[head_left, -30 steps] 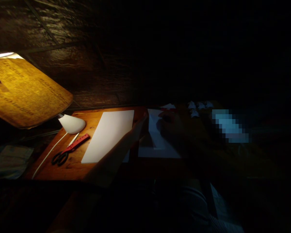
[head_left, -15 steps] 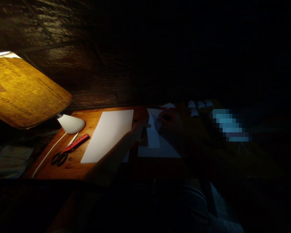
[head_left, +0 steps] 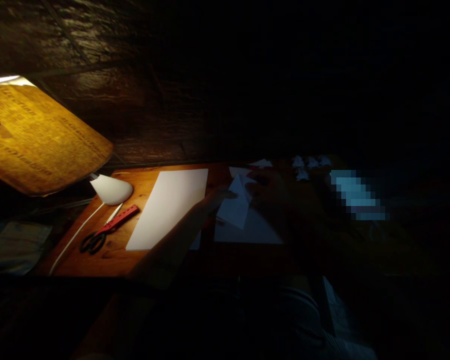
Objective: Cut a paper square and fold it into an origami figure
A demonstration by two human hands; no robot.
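The scene is very dark, lit only from the left. A small folded white paper (head_left: pixel 234 206) is held up above a larger white sheet (head_left: pixel 257 232) on the wooden table (head_left: pixel 142 182). My left hand (head_left: pixel 214 199) pinches the paper's left edge. My right hand (head_left: pixel 264 192), deep in shadow, grips its upper right part. Its fingers are hard to make out.
A long white sheet (head_left: pixel 168 207) lies left of my hands. Farther left lie red-handled scissors (head_left: pixel 97 239), a red ruler (head_left: pixel 122 218), a pencil, and a white lamp base (head_left: pixel 111 190) with its cord. The yellow lampshade (head_left: pixel 37 140) hangs at the left. Several small folded papers (head_left: pixel 308 164) sit at the back.
The folded paper has turned and opened from a narrow upright strip into a wider angled shape. My left hand moved slightly right along its edge.
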